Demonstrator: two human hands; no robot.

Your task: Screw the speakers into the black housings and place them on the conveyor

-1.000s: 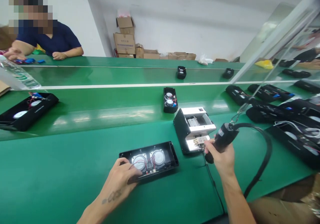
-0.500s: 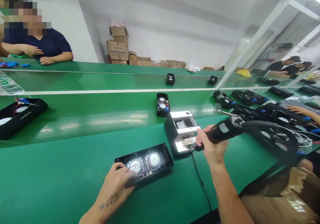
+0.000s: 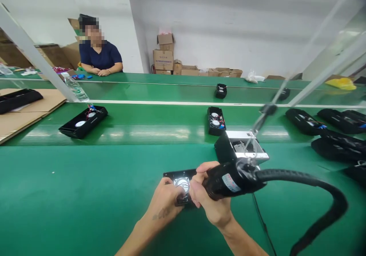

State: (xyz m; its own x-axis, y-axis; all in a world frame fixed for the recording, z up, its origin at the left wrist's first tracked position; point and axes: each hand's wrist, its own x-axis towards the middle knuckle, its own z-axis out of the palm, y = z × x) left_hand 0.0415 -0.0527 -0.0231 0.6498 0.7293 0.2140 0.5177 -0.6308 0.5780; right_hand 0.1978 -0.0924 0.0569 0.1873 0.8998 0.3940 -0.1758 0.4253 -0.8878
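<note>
A black speaker housing [image 3: 169,174] with round silver speakers lies on the green bench in front of me. My left hand [image 3: 168,197] grips its left end, the thumb over the near edge beside one speaker. Wrapped around a black electric screwdriver [image 3: 220,181], my right hand [image 3: 210,195] is over the housing's right part and hides it. The tool's tip is hidden behind my fingers. A thick black cable runs from its rear, and a hanger rises from it. Just behind the tool stands a black and white screw feeder [image 3: 228,145], partly covered.
More speaker housings lie on the belt: one at left [image 3: 82,122], one behind the feeder [image 3: 216,120], several at right [image 3: 304,120]. A plastic bottle [image 3: 76,88] leans near a white post. Across the belt sits a person [image 3: 100,58] with hands on the bench.
My right hand has brought the screwdriver left from the screw feeder to over the speaker housing. My left hand stays on the housing. The camera view has turned left.
</note>
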